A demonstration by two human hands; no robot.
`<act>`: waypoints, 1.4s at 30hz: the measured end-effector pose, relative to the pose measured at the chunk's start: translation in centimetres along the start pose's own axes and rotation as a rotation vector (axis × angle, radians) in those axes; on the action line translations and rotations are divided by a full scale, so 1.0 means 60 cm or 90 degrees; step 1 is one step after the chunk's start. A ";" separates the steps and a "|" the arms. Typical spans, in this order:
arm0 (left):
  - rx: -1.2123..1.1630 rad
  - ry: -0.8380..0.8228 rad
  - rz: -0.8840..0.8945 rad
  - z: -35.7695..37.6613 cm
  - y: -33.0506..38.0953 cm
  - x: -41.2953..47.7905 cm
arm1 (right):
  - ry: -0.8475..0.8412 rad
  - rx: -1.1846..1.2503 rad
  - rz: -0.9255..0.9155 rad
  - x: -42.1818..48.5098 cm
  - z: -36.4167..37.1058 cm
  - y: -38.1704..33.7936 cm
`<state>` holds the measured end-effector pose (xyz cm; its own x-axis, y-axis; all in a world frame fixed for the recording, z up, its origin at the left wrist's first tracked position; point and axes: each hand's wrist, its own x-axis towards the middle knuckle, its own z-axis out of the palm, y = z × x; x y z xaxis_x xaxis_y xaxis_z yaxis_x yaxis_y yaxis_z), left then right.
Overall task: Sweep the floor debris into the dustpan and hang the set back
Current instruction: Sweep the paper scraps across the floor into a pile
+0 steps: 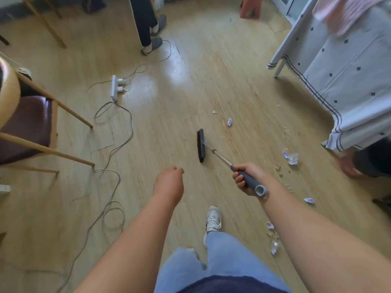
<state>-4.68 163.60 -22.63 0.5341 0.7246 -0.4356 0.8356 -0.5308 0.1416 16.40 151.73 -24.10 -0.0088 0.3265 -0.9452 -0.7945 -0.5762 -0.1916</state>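
right hand (246, 179) round broom (201, 145) handle (left hand (169, 178) empty), debris (291, 157) rightward

Wood floor (169, 102), paper scraps (291, 158), pwr strip (114, 88) w/ cables (127, 132), broom (201, 145)

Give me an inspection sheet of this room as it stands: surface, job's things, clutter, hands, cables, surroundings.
Surface: pale wood floor, glossy.
Job's things: broom, head down, left of the paper scraps; dustpan: nothing seen.
Clutter: paper scraps scattered at right.
Hands: right hand grips the broom handle; left hand holds nothing, fingers loosely curled.
Cables: power strip and grey cables looping across the left floor.
Surroundings: chair left, cloth-covered table right, another person's legs ahead.
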 end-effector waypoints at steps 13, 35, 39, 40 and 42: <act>0.029 -0.003 0.122 -0.047 0.097 0.132 | 0.122 0.210 -0.070 -0.048 -0.105 -0.090; 0.132 -0.001 0.243 -0.234 -0.052 0.450 | 0.029 0.243 -0.107 0.104 0.264 -0.308; 0.149 -0.022 0.256 -0.236 -0.045 0.479 | 0.025 0.257 -0.093 0.128 0.259 -0.339; 0.154 -0.025 0.259 -0.236 -0.047 0.476 | 0.033 0.262 -0.097 0.130 0.253 -0.341; 0.163 -0.028 0.259 -0.235 -0.037 0.486 | 0.039 0.278 -0.107 0.134 0.226 -0.356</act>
<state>10.85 192.08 -23.12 0.8006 0.4191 -0.4282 0.4985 -0.8624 0.0879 25.05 176.79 -24.01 0.1677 0.3355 -0.9270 -0.9631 -0.1451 -0.2267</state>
